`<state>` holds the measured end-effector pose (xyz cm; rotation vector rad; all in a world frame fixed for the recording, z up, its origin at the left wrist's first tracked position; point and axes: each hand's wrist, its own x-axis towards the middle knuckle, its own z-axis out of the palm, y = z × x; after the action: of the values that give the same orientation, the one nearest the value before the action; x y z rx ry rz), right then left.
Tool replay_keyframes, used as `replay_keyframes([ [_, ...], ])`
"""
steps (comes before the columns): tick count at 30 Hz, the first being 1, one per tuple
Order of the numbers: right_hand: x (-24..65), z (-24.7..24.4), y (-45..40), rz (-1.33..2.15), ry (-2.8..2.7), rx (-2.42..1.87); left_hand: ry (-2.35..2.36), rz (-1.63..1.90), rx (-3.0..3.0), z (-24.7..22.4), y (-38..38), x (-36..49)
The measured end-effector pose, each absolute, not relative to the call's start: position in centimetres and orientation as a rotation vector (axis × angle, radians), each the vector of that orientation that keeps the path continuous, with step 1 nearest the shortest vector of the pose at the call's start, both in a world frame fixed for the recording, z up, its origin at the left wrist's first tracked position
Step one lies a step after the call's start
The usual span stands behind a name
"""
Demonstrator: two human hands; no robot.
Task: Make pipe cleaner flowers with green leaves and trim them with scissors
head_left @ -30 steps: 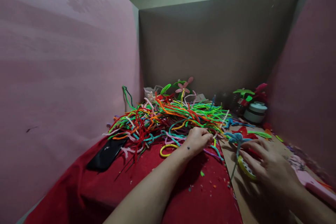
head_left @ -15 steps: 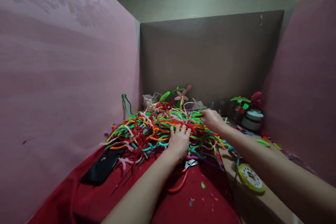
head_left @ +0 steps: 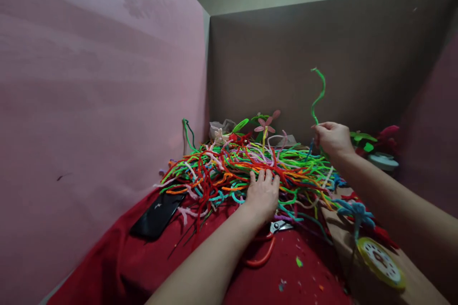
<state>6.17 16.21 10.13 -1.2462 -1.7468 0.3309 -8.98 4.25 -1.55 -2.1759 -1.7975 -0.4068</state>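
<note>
A big heap of coloured pipe cleaners (head_left: 214,171) spreads across the far part of the red cloth. My left hand (head_left: 263,195) lies on its front edge with fingers spread, pressing on the strands. Above the heap's right end, my right hand (head_left: 332,139) is closed in a pinch on a green pipe cleaner (head_left: 323,88), which stands up wavy from the fingertips. Just below my left hand are scissors (head_left: 265,257) with red handles, partly covered by my left wrist.
A black phone (head_left: 157,217) lies at left on the red cloth (head_left: 286,281). At right are a yellow-rimmed round clock-like disc (head_left: 381,262), a blue pipe-cleaner flower (head_left: 358,212) and a pale jar (head_left: 383,161). A pink flower (head_left: 265,125) stands behind the heap. Pink walls rise at both sides.
My right hand has risen from the heap and moved right, drawing out the green pipe cleaner. My left hand stays on the heap. The view has turned slightly to the left.
</note>
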Motion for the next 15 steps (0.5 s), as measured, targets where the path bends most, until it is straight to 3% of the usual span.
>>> replay_keyframes([
  [6,5.7,8.0,9.8,0.872,-1.702,-1.048,-1.742,-0.636,-2.115,-1.2,4.2,-8.8],
  [9,6.0,6.2,7.7,1.341,-1.504,-0.867,-1.695,-0.858,-2.029,-0.2,4.1,-9.1],
  [15,6.0,3.7,8.5,1.284,-1.567,-1.025,-1.871,-1.071,-1.736,1.1,4.1,-10.3],
])
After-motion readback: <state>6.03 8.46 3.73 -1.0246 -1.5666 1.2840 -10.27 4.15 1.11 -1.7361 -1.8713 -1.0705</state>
